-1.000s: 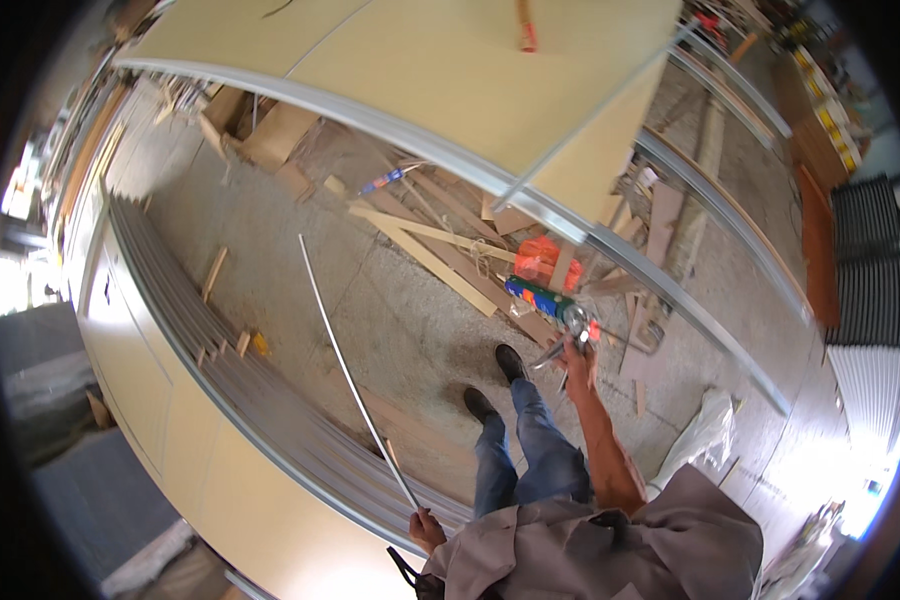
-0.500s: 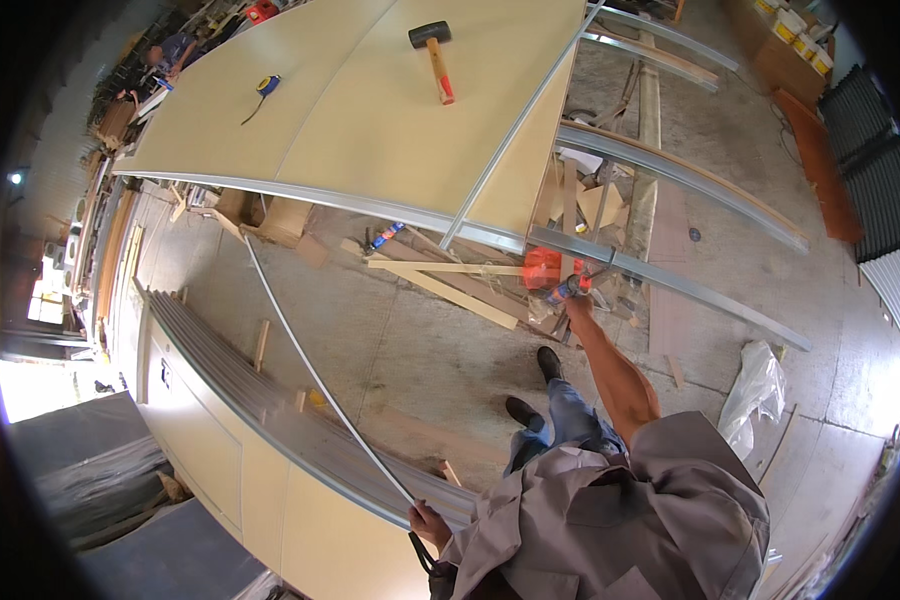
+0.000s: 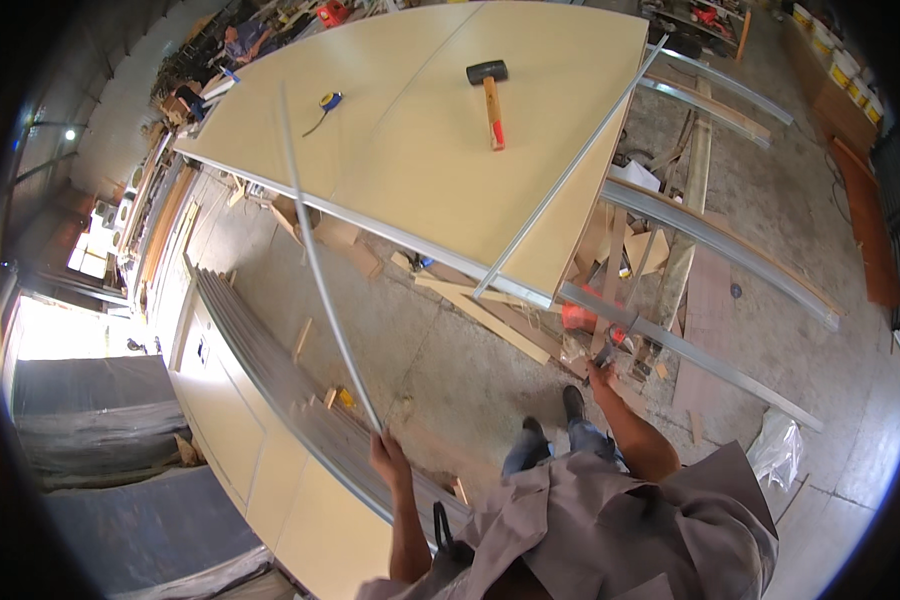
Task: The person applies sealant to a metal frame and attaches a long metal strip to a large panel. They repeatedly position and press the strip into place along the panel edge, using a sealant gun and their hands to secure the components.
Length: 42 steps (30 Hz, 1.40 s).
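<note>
My left hand (image 3: 388, 458) grips the near end of a long thin metal strip (image 3: 315, 250), which rises away from me and reaches over the big pale board (image 3: 410, 140). My right hand (image 3: 601, 373) is stretched forward and low, closed on a small tool with red on it (image 3: 610, 350), just below the metal rail (image 3: 690, 350) at the board's near right corner. A black-headed mallet with a wooden and red handle (image 3: 490, 100) and a yellow tape measure (image 3: 328, 102) lie on top of the board.
Several grey metal profiles (image 3: 270, 370) lie stacked along a pale panel (image 3: 260, 460) on my left. Wood offcuts (image 3: 480, 310) litter the concrete floor under the board. More metal rails (image 3: 730, 240) and planks stand to the right. A person (image 3: 242, 40) works at the far end.
The thin strip in my left hand has swung upward, its far end now over the board. My view has shifted so more of the board and the tape measure show.
</note>
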Motion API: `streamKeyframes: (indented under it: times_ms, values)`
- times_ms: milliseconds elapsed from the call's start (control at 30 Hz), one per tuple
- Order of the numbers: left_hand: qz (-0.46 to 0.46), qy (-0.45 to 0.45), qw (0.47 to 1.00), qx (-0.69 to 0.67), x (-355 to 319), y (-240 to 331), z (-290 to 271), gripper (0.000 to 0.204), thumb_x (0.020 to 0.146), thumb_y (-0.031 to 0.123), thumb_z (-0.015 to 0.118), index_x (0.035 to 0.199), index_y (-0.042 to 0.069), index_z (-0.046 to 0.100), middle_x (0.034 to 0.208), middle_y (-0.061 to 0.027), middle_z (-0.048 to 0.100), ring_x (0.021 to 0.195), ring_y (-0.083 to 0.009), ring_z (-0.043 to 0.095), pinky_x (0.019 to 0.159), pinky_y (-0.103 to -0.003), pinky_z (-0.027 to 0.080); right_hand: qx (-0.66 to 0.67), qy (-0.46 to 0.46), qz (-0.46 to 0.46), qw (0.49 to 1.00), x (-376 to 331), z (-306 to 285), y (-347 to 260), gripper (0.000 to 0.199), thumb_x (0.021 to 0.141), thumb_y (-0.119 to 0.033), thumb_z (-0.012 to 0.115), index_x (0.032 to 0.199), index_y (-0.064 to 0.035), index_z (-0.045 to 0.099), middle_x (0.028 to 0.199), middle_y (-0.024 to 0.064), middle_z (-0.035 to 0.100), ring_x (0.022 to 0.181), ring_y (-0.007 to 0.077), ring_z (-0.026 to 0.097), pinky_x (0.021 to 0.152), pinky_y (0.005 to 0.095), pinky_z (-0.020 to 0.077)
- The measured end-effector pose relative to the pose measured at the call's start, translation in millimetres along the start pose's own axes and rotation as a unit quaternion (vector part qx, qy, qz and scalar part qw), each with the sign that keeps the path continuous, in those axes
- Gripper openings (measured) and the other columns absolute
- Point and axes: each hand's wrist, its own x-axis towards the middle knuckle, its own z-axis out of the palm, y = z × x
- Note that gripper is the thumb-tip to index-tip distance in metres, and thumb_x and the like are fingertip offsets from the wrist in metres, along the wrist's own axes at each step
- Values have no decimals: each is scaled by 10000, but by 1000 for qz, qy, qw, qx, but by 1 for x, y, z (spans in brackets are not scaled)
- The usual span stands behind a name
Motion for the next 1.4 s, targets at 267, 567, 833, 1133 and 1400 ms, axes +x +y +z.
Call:
streamKeyframes:
  times_ms: [267,567,833,1133,1400]
  values:
    - [76,-123,989,-24,201,81,118,365,987,318,497,816,7,582,611,-111,556,558,-230,546,527,-378,421,70,-204,3,976,-78,-57,13,570,815,-427,709,1175,-10,560,1040,184,641,947,306,641,744,402,525]
    - [259,-147,953,59,356,94,235,351,949,337,541,886,-1,610,774,-213,652,749,-424,622,663,-493,459,374,-257,13,891,-124,-84,-15,230,910,-271,605,986,-54,616,825,61,635,763,198,661,645,329,535]
    - [312,-7,946,88,285,116,198,465,888,365,655,1202,39,548,1111,-207,614,989,-413,588,785,-481,469,384,-283,-41,878,-155,-86,-42,255,925,-230,589,1041,-6,632,868,78,655,774,194,656,671,314,530]
    - [-16,-373,852,-367,112,114,208,602,768,17,770,1284,8,460,1166,-114,558,1016,-188,595,829,-297,534,371,-289,-64,880,-167,-143,-113,319,955,-240,583,1150,11,609,966,102,672,856,194,665,757,320,544]
    - [-91,-204,859,-460,74,149,247,239,815,34,729,1026,-39,641,870,-81,671,743,-153,655,697,-272,567,385,-343,-123,848,-142,-211,-159,374,963,-248,574,1213,31,581,1003,126,683,881,192,672,806,313,544]
